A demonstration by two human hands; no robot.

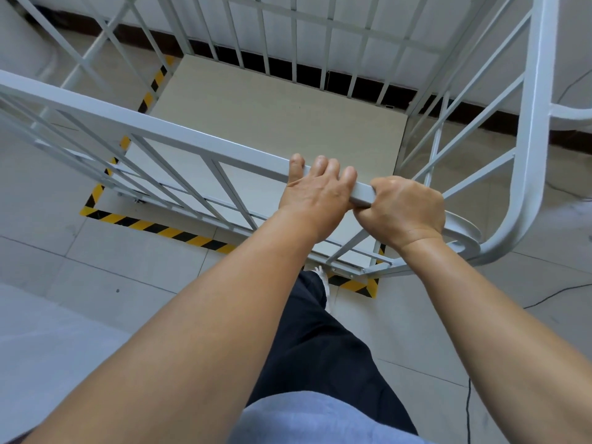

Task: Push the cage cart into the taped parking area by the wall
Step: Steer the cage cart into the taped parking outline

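Both hands on the cart [278, 123] top rail [179, 136]: left hand [315, 190] has fingers curled over it, right hand [405, 209] fisted round the rail's open end. Cart sits mostly inside the tape [160, 230], far side near the wall [352, 24].

Risks, as I see it:
- Both grips are at one end, so a push may yaw the cart across the tape.
- Too much force and it bangs the wall.
- My foot [323, 278] is close to the base and could get clipped.

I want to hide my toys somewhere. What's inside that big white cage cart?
Nothing that shows. Inside the cage cart you see only its bare pale floor board. The rail that the left hand and right hand grip, plus both arms, cover the near right corner.
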